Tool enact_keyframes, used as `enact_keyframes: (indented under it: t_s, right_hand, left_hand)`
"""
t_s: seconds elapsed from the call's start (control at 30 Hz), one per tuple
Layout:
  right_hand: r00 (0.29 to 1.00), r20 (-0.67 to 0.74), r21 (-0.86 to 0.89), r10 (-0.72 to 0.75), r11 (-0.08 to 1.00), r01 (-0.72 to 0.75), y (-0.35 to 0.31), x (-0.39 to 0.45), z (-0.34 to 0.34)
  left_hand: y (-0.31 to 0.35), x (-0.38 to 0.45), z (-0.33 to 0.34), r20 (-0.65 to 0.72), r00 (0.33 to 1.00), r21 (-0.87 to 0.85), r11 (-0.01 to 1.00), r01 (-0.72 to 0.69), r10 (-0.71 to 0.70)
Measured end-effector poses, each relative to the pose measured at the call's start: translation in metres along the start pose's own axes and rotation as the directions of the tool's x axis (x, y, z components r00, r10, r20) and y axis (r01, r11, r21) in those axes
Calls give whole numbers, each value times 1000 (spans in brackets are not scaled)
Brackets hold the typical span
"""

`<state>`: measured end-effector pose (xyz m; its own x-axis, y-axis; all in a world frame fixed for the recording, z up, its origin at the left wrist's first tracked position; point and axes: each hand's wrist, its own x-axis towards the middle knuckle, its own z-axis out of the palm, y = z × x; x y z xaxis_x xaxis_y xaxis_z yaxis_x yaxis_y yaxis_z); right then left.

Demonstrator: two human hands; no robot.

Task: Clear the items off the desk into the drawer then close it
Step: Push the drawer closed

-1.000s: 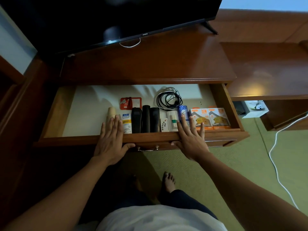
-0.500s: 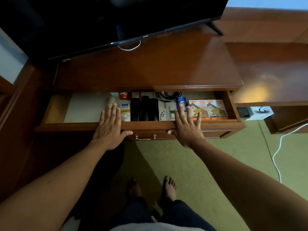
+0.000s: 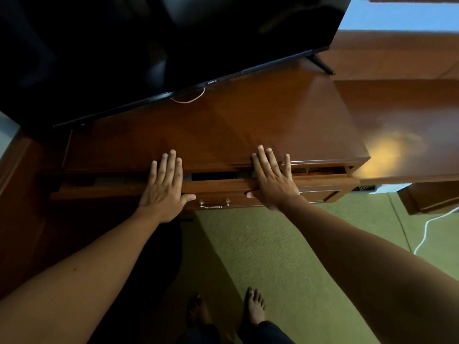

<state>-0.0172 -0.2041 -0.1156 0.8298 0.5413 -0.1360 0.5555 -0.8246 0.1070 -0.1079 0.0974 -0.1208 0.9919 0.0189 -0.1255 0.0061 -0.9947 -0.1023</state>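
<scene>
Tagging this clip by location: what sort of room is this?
Probably a hotel room or bedroom: a flat-screen TV stands on a long polished wooden desk with a drawer, over green carpet.

Both forearms are bare, no sleeves, watch or rings showing on the left hand [image 3: 164,192] or right hand [image 3: 272,184]. Feet [image 3: 254,306] bare at six o'clock; dark trouser cuffs [image 3: 270,332] below
</scene>
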Motion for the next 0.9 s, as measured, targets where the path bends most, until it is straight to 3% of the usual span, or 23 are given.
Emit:
enact_keyframes:
  t_s: [0.13,0.27,0.37,0.73,0.9]
  right_hand:
    - [1000,-2,-16,-3,1000,3,8,24,-11]
    - [996,32,125,84,988,-87,17,40,-17]
    - [991,35,210,128,969,-133,16,43,-12]
    - [992,7,223,123,967,-122,17,43,-11]
    - [980,-53,224,192,959,-176,8,44,-10]
  left_hand:
    - [-9,22,-10,-33,999,20,999,-33,34]
    - [-19,43,-19,40,999,-69,998,4,-2]
    - [-19,45,-15,-3,999,-61,998,34,-34]
    - [-21,45,-7,-73,996,-48,998,39,-42]
    - [-9,47,-8,-102,988,-105,989,108,-119]
